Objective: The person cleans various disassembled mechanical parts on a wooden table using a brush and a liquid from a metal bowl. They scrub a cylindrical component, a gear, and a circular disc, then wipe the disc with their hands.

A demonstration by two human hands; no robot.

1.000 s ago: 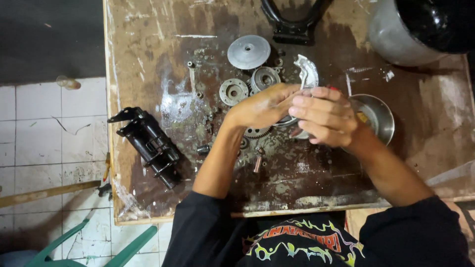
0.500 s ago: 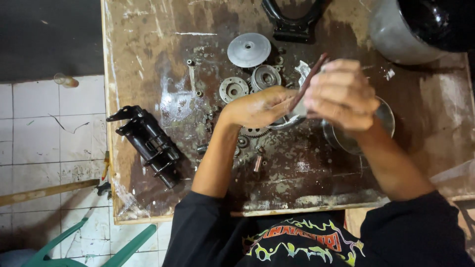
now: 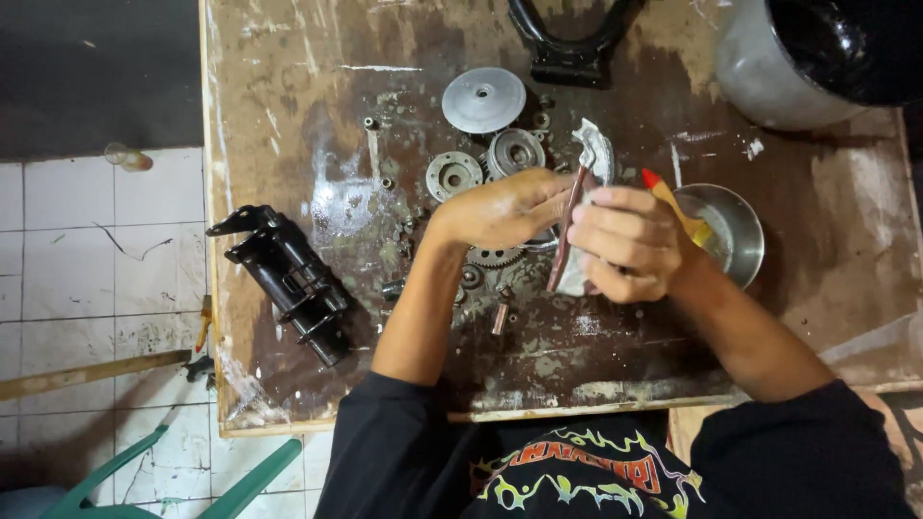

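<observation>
My left hand (image 3: 500, 207) reaches over the wooden table (image 3: 288, 77), its fingertips closed on a curved silver metal part (image 3: 593, 144). My right hand (image 3: 625, 245) meets it from the right. It grips a thin reddish-brown strip (image 3: 565, 235) that stands on edge against the silver part. The same hand also holds a brush handle (image 3: 673, 204), yellow with a red tip, which points toward a small steel bowl (image 3: 745, 240). What lies under the two hands is mostly hidden.
Gears, a silver disc (image 3: 484, 100), round hubs (image 3: 454, 176) and loose bolts lie behind and under the hands. A black cast part (image 3: 288, 281) sits at the table's left edge, a black bracket (image 3: 569, 48) at the back, and a large pot (image 3: 798, 58) at the back right.
My right hand had lifted the reddish strip up and to the right, then brought it back down against the silver part. The bowl is uncovered again. My left hand barely moved.
</observation>
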